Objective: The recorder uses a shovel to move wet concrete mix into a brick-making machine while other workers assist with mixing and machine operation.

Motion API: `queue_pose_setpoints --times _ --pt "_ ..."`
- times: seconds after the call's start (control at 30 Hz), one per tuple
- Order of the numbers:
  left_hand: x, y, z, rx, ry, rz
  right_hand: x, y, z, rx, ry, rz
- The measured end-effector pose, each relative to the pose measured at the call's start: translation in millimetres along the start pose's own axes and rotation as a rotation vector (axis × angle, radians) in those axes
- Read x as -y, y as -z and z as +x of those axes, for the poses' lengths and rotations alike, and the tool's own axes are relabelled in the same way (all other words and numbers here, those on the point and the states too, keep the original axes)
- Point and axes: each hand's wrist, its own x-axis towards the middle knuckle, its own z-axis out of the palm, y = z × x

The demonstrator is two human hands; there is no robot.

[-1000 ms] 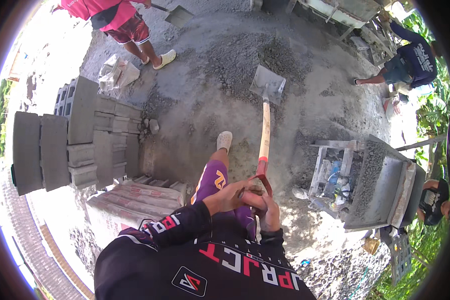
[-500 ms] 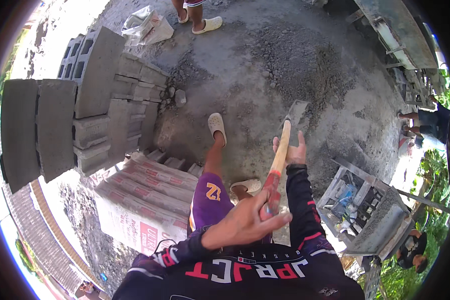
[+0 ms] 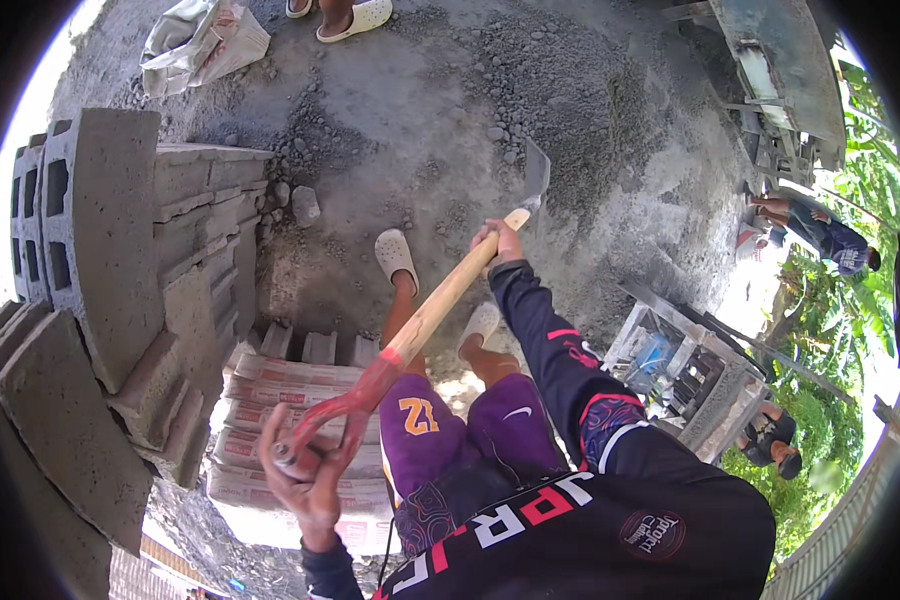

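A shovel with a pale wooden shaft and a red D-shaped handle slants across my legs. My left hand is around the grip at its red end, low on the left. Farther up, my right hand wraps the wooden shaft just short of the metal blade. The blade hangs by a heap of grey sand and gravel; whether it touches the ground I cannot tell.
Stacked concrete blocks rise at the left, beside piled cement bags. A white sack and another person's feet are at the far side. On the right stand a block-moulding frame, a metal trough and people.
My right hand, loosely open by the shaft before, has closed around it. The handle end has swung left with my left hand, and the blade has shifted left and farther away.
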Motion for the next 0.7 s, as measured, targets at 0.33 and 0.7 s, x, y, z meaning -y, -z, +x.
queue_pose_setpoints --times 0.33,0.7 --pt "-16.5 1.0 10.9 -0.316 0.078 -0.164 -86.7 -97.9 26.0 -0.079 -0.039 -0.463" --pt "-8.0 59.6 -38.9 -0.626 0.201 -0.351 -138.3 -117.6 -52.0 -0.019 0.006 -0.342"
